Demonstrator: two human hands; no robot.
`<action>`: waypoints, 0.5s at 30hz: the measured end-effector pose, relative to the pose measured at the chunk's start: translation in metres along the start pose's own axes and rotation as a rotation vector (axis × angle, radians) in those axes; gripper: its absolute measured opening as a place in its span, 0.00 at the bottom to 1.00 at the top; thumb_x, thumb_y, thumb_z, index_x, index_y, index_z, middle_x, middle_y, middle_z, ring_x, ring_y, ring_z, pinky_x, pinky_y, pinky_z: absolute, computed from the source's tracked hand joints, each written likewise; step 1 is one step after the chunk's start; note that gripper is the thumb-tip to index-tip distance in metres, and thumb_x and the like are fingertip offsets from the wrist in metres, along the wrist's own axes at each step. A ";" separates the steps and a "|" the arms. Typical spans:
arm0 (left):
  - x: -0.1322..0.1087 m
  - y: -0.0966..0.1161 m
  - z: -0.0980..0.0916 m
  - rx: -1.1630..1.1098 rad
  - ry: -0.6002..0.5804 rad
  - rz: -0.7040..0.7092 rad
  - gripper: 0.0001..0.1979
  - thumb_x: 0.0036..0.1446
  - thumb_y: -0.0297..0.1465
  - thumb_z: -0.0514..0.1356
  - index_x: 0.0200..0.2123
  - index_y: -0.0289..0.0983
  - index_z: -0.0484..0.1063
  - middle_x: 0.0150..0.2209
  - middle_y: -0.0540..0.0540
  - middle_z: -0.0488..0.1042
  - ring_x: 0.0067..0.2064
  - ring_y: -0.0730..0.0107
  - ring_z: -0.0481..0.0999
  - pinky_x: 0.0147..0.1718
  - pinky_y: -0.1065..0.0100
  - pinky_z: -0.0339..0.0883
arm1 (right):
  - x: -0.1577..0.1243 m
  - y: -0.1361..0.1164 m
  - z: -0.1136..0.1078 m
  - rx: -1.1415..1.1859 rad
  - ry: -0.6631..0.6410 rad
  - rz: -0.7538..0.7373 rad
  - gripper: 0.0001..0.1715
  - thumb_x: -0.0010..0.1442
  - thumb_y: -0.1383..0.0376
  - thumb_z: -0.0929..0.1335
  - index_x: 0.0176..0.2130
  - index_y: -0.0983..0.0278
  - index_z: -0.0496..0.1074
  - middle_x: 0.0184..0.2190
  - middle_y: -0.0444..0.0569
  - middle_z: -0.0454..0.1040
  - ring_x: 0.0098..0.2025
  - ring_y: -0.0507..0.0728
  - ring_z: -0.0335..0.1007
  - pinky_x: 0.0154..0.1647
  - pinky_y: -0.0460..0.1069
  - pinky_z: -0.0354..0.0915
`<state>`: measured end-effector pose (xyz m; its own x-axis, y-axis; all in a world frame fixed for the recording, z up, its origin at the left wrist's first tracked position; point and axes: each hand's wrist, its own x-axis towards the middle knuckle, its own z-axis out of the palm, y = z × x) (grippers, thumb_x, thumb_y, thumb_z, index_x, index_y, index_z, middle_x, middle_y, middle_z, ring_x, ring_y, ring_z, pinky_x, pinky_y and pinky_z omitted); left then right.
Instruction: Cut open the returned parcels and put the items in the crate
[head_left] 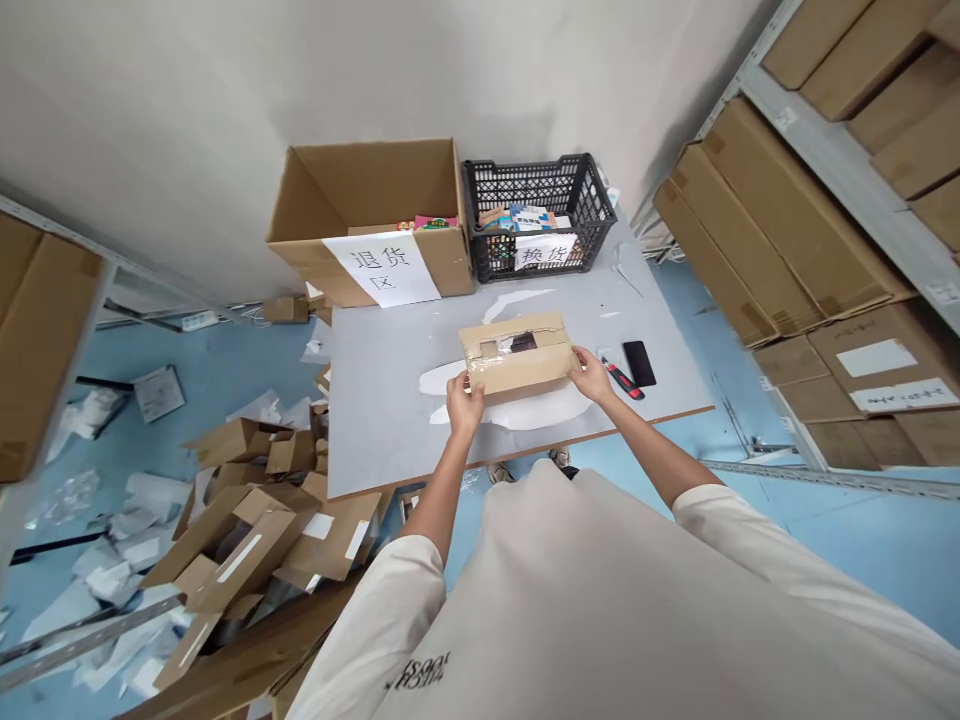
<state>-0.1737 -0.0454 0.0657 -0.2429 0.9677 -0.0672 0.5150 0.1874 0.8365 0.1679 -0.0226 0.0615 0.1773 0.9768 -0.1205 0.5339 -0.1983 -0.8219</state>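
Observation:
Between my two hands is a small brown cardboard box [521, 375], held by its left and right ends over the table. Its top has a torn or open patch with something dark showing inside, which I cannot make out. My left hand [465, 402] grips the near left corner, thumb on the front face. At the right end, my right hand [591, 376] has its fingers closed on the box's edge. Just right of that hand lie a red and black utility knife [624, 380] and a black phone [639, 364].
At the table's [375, 400] back stand a large open carton [300, 255] with a paper sign and a black plastic crate [491, 258] holding small packages. Discarded boxes [247, 550] heap on the floor at left. Shelving [810, 110] with cartons rises at right.

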 end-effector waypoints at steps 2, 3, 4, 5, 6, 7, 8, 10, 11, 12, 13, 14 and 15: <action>-0.002 0.010 0.015 -0.006 -0.024 -0.011 0.24 0.63 0.30 0.66 0.63 0.39 0.74 0.55 0.38 0.75 0.55 0.54 0.82 0.59 0.52 0.78 | 0.000 0.012 -0.014 0.021 0.016 0.013 0.42 0.59 0.58 0.73 0.70 0.62 0.74 0.65 0.59 0.81 0.65 0.67 0.79 0.71 0.63 0.72; -0.002 0.015 0.020 0.007 -0.040 -0.025 0.25 0.63 0.30 0.66 0.63 0.39 0.73 0.55 0.38 0.75 0.54 0.54 0.82 0.59 0.51 0.78 | 0.001 0.018 -0.019 0.041 0.019 0.022 0.42 0.61 0.57 0.73 0.71 0.63 0.73 0.65 0.59 0.81 0.66 0.66 0.78 0.71 0.63 0.72; -0.002 0.021 0.025 0.031 -0.055 -0.042 0.26 0.63 0.30 0.67 0.63 0.39 0.72 0.55 0.38 0.75 0.53 0.54 0.82 0.59 0.51 0.78 | 0.001 0.024 -0.024 0.066 0.016 0.033 0.42 0.62 0.55 0.73 0.71 0.63 0.73 0.65 0.59 0.81 0.66 0.66 0.78 0.71 0.62 0.72; -0.001 0.027 0.028 0.063 -0.063 -0.053 0.26 0.62 0.30 0.66 0.64 0.39 0.71 0.55 0.37 0.75 0.53 0.54 0.82 0.60 0.49 0.77 | 0.002 0.031 -0.029 0.090 0.009 0.047 0.41 0.64 0.53 0.73 0.71 0.63 0.73 0.65 0.60 0.80 0.66 0.65 0.79 0.70 0.61 0.72; 0.000 0.033 0.030 0.104 -0.061 -0.054 0.27 0.62 0.29 0.66 0.64 0.39 0.71 0.57 0.36 0.75 0.54 0.52 0.81 0.62 0.47 0.76 | 0.004 0.037 -0.034 0.106 -0.001 0.064 0.40 0.66 0.51 0.72 0.71 0.63 0.73 0.65 0.61 0.81 0.65 0.65 0.79 0.69 0.61 0.73; -0.001 0.039 0.032 0.150 -0.049 -0.042 0.28 0.62 0.28 0.66 0.65 0.39 0.70 0.59 0.35 0.74 0.57 0.49 0.80 0.64 0.45 0.74 | 0.005 0.044 -0.038 0.105 -0.014 0.085 0.39 0.68 0.48 0.71 0.71 0.64 0.74 0.65 0.61 0.81 0.65 0.65 0.79 0.69 0.60 0.73; -0.002 0.045 0.034 0.200 -0.031 -0.019 0.29 0.62 0.28 0.65 0.66 0.39 0.70 0.61 0.33 0.73 0.61 0.46 0.78 0.66 0.42 0.71 | 0.007 0.051 -0.043 0.081 -0.026 0.114 0.38 0.70 0.46 0.70 0.69 0.64 0.75 0.65 0.62 0.80 0.65 0.65 0.79 0.69 0.60 0.72; -0.008 0.058 0.038 0.297 -0.002 0.041 0.29 0.62 0.28 0.64 0.66 0.41 0.71 0.68 0.31 0.69 0.69 0.39 0.71 0.70 0.37 0.65 | 0.010 0.066 -0.053 -0.028 -0.046 0.188 0.36 0.73 0.44 0.68 0.66 0.64 0.79 0.66 0.63 0.79 0.67 0.66 0.78 0.71 0.60 0.69; -0.012 0.065 0.041 0.341 -0.001 0.069 0.28 0.63 0.29 0.64 0.66 0.42 0.71 0.70 0.32 0.67 0.72 0.37 0.67 0.71 0.36 0.62 | 0.011 0.075 -0.058 -0.102 -0.052 0.226 0.34 0.74 0.45 0.66 0.64 0.64 0.80 0.67 0.63 0.79 0.68 0.67 0.76 0.72 0.61 0.68; -0.017 0.071 0.045 0.378 -0.009 0.091 0.26 0.64 0.30 0.63 0.65 0.44 0.72 0.72 0.33 0.66 0.75 0.37 0.64 0.72 0.35 0.60 | 0.011 0.083 -0.063 -0.180 -0.056 0.261 0.33 0.76 0.46 0.64 0.63 0.63 0.81 0.68 0.62 0.78 0.70 0.68 0.74 0.72 0.62 0.66; -0.023 0.077 0.049 0.410 -0.025 0.108 0.24 0.66 0.31 0.62 0.64 0.45 0.73 0.73 0.34 0.65 0.76 0.38 0.62 0.73 0.35 0.58 | 0.012 0.092 -0.068 -0.256 -0.060 0.290 0.31 0.77 0.47 0.63 0.63 0.62 0.81 0.69 0.62 0.77 0.71 0.69 0.72 0.73 0.63 0.65; -0.028 0.082 0.054 0.438 -0.044 0.119 0.23 0.67 0.32 0.60 0.64 0.45 0.74 0.74 0.35 0.65 0.77 0.39 0.61 0.73 0.35 0.56 | 0.013 0.101 -0.071 -0.328 -0.066 0.311 0.30 0.77 0.50 0.63 0.63 0.61 0.81 0.70 0.61 0.75 0.72 0.70 0.70 0.73 0.64 0.64; -0.032 0.086 0.059 0.459 -0.064 0.125 0.22 0.68 0.33 0.59 0.63 0.46 0.74 0.74 0.35 0.65 0.77 0.40 0.61 0.73 0.35 0.55 | 0.013 0.109 -0.075 -0.397 -0.077 0.321 0.29 0.76 0.52 0.63 0.64 0.60 0.80 0.71 0.61 0.74 0.72 0.71 0.68 0.72 0.64 0.63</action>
<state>-0.0731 -0.0504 0.1083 -0.1121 0.9933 -0.0266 0.8504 0.1098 0.5145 0.2903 -0.0375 0.0117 0.3305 0.8619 -0.3847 0.7378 -0.4901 -0.4641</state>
